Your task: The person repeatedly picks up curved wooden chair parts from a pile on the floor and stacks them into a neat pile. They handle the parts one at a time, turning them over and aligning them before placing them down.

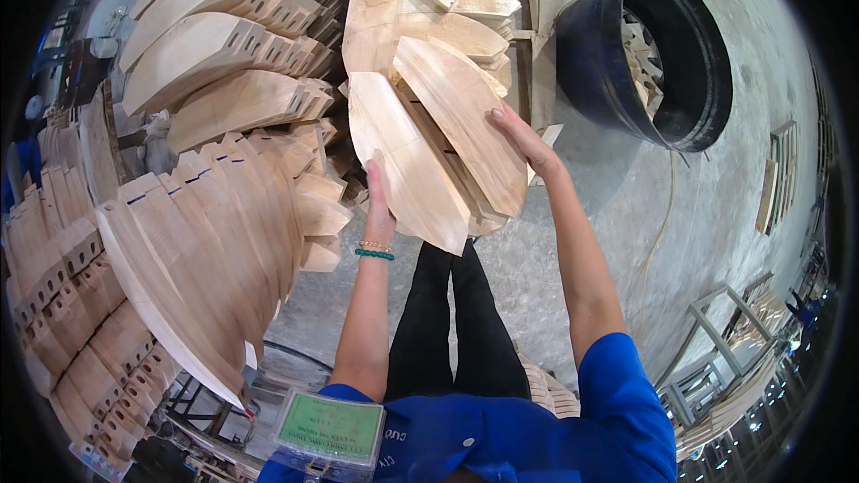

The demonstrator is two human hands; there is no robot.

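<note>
In front of me are two pale, curved wooden boards side by side, with a narrow gap between them. My left hand (379, 201) grips the outer edge of the left board (403, 156), its thumb along the edge and the other fingers hidden. My right hand (528, 145) grips the outer edge of the right board (465, 116); its thumb lies on the top face and its other fingers are out of sight beneath. More boards lie under these two, partly showing through the gap. Beyond them is a pile of similar curved pieces (376, 13).
Stacks of curved wooden parts with slotted ends (197, 54) rise at the far left, and a long row of stacked boards (206, 224) stands nearer. A black bin (591, 58) holding wood scraps is at the far right. Wooden frames (716, 340) rest on the concrete floor (617, 215).
</note>
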